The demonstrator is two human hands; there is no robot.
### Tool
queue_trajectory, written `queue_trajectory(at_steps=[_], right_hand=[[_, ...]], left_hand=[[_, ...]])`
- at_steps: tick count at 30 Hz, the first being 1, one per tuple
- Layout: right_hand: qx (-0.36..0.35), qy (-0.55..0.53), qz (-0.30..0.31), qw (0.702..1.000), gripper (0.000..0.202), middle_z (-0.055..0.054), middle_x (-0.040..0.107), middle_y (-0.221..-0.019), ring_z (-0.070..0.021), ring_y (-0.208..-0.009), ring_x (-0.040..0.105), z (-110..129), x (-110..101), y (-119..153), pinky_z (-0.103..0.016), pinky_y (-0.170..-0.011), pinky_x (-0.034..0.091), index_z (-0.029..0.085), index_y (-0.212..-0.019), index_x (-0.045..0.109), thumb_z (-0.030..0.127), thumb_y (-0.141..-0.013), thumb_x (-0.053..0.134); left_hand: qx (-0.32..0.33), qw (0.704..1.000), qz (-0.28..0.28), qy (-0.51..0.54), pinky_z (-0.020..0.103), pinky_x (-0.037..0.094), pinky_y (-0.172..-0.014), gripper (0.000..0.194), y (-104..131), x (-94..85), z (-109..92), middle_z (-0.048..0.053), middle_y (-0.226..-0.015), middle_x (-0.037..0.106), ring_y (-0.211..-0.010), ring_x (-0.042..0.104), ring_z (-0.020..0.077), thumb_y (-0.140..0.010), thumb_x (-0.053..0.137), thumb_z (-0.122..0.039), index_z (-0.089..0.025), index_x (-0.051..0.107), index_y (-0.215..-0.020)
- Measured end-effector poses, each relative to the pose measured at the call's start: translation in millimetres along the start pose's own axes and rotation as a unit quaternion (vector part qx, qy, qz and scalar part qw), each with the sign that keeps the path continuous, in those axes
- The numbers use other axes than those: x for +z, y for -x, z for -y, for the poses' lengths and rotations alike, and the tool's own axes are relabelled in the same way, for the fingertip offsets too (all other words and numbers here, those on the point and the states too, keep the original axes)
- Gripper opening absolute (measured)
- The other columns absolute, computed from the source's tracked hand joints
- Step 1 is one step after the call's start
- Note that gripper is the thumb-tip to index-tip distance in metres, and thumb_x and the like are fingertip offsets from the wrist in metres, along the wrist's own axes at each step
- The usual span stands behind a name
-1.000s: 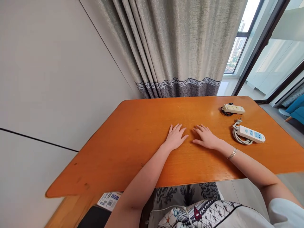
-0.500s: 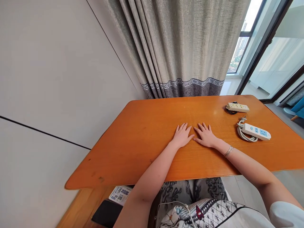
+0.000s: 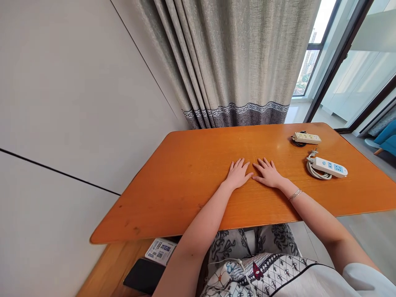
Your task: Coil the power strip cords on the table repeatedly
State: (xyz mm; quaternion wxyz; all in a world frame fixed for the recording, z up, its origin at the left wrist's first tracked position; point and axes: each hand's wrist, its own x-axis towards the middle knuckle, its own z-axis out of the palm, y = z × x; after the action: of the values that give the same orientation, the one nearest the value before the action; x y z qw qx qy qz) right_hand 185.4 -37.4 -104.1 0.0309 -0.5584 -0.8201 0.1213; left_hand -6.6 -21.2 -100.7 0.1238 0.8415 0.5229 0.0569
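Note:
My left hand (image 3: 237, 174) lies flat on the orange-brown wooden table (image 3: 185, 173), palm down with its fingers spread. Beside it my right hand (image 3: 267, 173) rests the same way, a thin bracelet (image 3: 295, 195) around that wrist. The two thumbs point at each other with a small gap between them. Neither hand holds anything. To the right of my right hand lies a white power strip (image 3: 330, 167) with blue socket faces and a coiled white cable (image 3: 318, 175). Behind it sits a cream power strip (image 3: 307, 137) with a dark cord.
A grey-beige curtain (image 3: 241, 62) hangs behind the table's far edge. At the left is a pale wall (image 3: 62, 103). A glass door with a dark frame (image 3: 338, 62) stands at the right. Below the near edge are a printed white box (image 3: 161, 251) and a black flat object (image 3: 144, 275).
The view has shifted slightly, so the table and power strips appear a little further left and up. Both hands stay flat on the table in the same pose.

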Motion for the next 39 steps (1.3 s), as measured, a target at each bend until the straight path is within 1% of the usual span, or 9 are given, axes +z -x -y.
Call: queue_trajectory(at_steps=[8,16,20,23,28,31,35,37,39], right_hand=[[-0.008,-0.007,-0.002,1.0,0.077,-0.016,0.024,-0.168,-0.039,-0.156,0.013,-8.3,5.4,-3.0,-0.061,-0.124,0.011,0.019,-0.158,0.038,0.066,-0.096,0.044],[-0.024,-0.014,-0.002,1.0,0.071,-0.018,0.027,-0.166,-0.0403,-0.155,0.018,-5.2,-1.7,2.2,-0.065,-0.122,0.016,0.017,-0.155,0.042,0.055,-0.097,0.052],[-0.075,-0.049,0.003,0.996,0.061,-0.022,0.044,-0.156,-0.0363,-0.147,0.039,-7.2,-14.2,18.4,-0.055,-0.121,0.031,0.011,-0.146,0.052,0.044,-0.095,0.057],[-0.086,-0.095,-0.063,0.99,0.053,-0.019,0.055,-0.148,-0.0314,-0.137,0.052,-16.8,-23.4,38.7,-0.049,-0.116,0.041,0.016,-0.142,0.057,0.041,-0.096,0.055],[0.01,-0.096,-0.268,0.959,0.046,-0.015,0.056,-0.146,-0.0306,-0.135,0.053,-65.7,-40.5,77.4,-0.051,-0.115,0.041,0.02,-0.137,0.058,0.039,-0.095,0.05],[0.086,-0.06,-0.318,0.942,0.048,-0.019,0.055,-0.144,-0.0323,-0.136,0.052,-111.0,-53.7,99.8,-0.051,-0.115,0.04,0.015,-0.135,0.057,0.03,-0.09,0.049],[0.237,0.034,-0.23,0.943,0.054,-0.025,0.051,-0.147,-0.0413,-0.139,0.046,-160.7,-68.7,125.1,-0.061,-0.109,0.04,0.011,-0.133,0.056,0.028,-0.082,0.055],[0.297,0.045,-0.173,0.938,0.057,-0.025,0.052,-0.147,-0.0436,-0.137,0.048,-175.0,-73.5,132.3,-0.066,-0.105,0.04,0.012,-0.136,0.053,0.03,-0.082,0.056],[0.325,0.018,-0.118,0.938,0.06,-0.023,0.057,-0.142,-0.0423,-0.131,0.054,-183.2,-77.4,134.3,-0.063,-0.102,0.043,0.013,-0.138,0.05,0.028,-0.08,0.057]], left_hand=[[-0.011,1.0,0.001,0.01,0.054,0.013,-0.126,0.066,-0.3,0.6,-0.5,0.02,-0.166,0.028,-0.156,0.02,0.0316,-0.1,0.038,-0.053,-0.013,0.041,-0.154],[-0.001,1.0,-0.001,0.001,0.054,0.013,-0.126,0.069,-1.2,4.6,2.8,0.021,-0.166,0.028,-0.156,0.021,0.0328,-0.099,0.042,-0.053,-0.012,0.04,-0.154],[0.001,1.0,-0.002,0.004,0.055,0.014,-0.126,0.068,-1.3,5.8,4.3,0.021,-0.166,0.028,-0.156,0.021,0.0328,-0.099,0.041,-0.054,-0.013,0.041,-0.154],[0.004,1.0,0.0,0.004,0.056,0.013,-0.126,0.069,-1.0,5.3,4.6,0.021,-0.166,0.027,-0.156,0.02,0.0332,-0.099,0.041,-0.055,-0.013,0.04,-0.154],[0.001,1.0,0.02,0.013,0.054,0.01,-0.127,0.07,0.6,0.1,2.4,0.021,-0.167,0.024,-0.157,0.016,0.0326,-0.099,0.04,-0.054,-0.012,0.038,-0.156],[-0.002,1.0,0.027,0.013,0.054,0.009,-0.127,0.071,1.5,-3.0,0.3,0.021,-0.167,0.022,-0.157,0.015,0.0327,-0.1,0.039,-0.053,-0.011,0.037,-0.156],[-0.006,0.999,0.031,0.019,0.055,0.009,-0.126,0.071,1.7,-3.4,-0.3,0.021,-0.168,0.02,-0.157,0.014,0.0338,-0.099,0.039,-0.054,-0.011,0.036,-0.157],[-0.006,0.999,0.028,0.02,0.055,0.009,-0.126,0.071,1.1,-1.6,0.8,0.021,-0.167,0.021,-0.157,0.014,0.0337,-0.099,0.039,-0.054,-0.012,0.036,-0.156],[-0.003,1.0,0.021,0.019,0.056,0.01,-0.126,0.071,0.2,0.9,2.4,0.021,-0.167,0.022,-0.157,0.015,0.0335,-0.099,0.038,-0.055,-0.013,0.037,-0.156]])
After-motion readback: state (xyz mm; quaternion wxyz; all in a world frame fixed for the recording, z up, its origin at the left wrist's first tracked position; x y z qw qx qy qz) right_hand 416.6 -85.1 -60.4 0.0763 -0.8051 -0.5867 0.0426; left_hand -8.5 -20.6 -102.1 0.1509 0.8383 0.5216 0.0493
